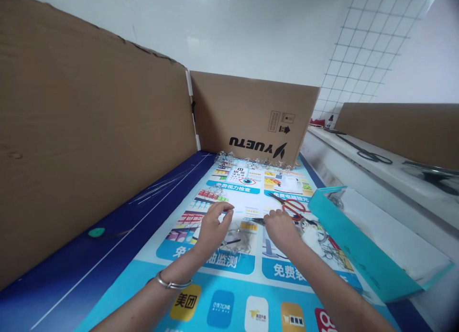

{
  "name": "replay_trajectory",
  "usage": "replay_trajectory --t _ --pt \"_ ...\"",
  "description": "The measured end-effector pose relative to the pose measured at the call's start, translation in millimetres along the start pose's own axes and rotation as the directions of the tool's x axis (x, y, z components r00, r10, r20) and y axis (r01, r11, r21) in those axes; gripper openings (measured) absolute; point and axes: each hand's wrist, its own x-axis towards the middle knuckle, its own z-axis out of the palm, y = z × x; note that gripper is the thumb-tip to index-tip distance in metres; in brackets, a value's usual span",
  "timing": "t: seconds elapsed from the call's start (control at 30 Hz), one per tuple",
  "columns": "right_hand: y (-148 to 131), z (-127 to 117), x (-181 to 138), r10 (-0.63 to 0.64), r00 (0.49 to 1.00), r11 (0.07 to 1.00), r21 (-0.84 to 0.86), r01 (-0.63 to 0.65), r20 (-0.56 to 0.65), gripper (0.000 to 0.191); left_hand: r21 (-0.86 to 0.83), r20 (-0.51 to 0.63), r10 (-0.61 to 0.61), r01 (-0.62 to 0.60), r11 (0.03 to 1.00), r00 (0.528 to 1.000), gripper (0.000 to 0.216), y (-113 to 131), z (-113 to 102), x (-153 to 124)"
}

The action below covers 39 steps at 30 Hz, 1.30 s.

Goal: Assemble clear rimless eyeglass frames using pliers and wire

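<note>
A dark pointed tool (258, 221) juts leftward from the right hand (281, 228), over the middle of a printed poster (124, 280); that hand is curled around it. The left hand (214, 225) is near the tip, well apart from the right hand, its thumb and forefinger drawn close; whether they pinch anything cannot be told. A bangle (172, 283) rings the left wrist.

Below and between the hands lies a tangle of fine clear strands (239, 242). Just beyond the right hand are red-handled scissors (296, 207), with a white clump (310, 236) near them. Farther right, a teal box (362, 246) stands open.

The poster lies on the blue tabletop (71, 267), where a green piece (96, 232) rests at the left. Clear, shiny bits (247, 161) line the foot of the far cardboard (229, 107), whose lettering is upside down. Another cardboard wall (89, 102) stands along the left. Black scissors (373, 156) lie on a ledge (333, 142) at the right.
</note>
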Motion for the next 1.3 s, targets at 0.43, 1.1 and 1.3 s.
replay_trajectory --t 0.43,1.1,1.3 --pt "-1.9 19.3 1.8 -0.049 0.998 0.999 -0.014 0.049 -0.035 0.014 -0.052 0.067 -0.155 0.158 0.986 0.986 0.013 7.7 9.3 -15.0" --pt "-17.2 1.5 -11.5 -0.132 0.892 0.978 0.092 0.189 -0.433 0.019 -0.394 0.417 -0.406 0.564 0.725 0.813 0.031 26.8 -9.5 -14.1" --pt "-21.6 -6.0 -15.7 -0.120 0.883 0.966 0.152 0.209 -0.453 0.022 -0.403 0.440 -0.447 0.616 0.677 0.779 0.024 31.1 -12.7 -13.2"
